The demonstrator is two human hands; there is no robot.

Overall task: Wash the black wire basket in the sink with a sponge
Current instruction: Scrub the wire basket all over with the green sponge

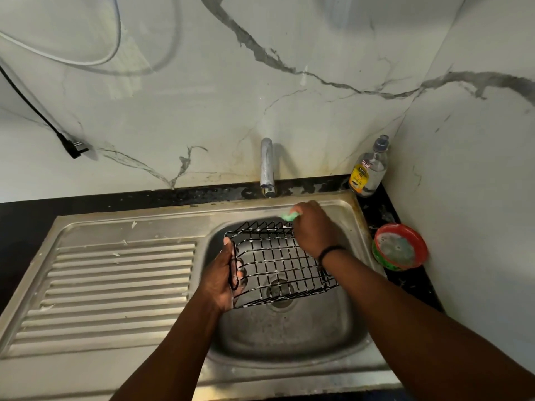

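While left hand (224,273) grips black wire basket (278,261) over sink (289,337), right hand (314,227) pinches green sponge (289,217).

Chrome faucet (266,166) mounted at the marble-patterned backsplash (202,105). Ribbed steel drainboard (115,282) at left. Clear dish-soap bottle (369,169) with yellow label stands in the corner on the black countertop (376,209). Red round soap tub (401,246) nearby. Black power plug (73,147) hangs against the wall beside a white cord (86,60).
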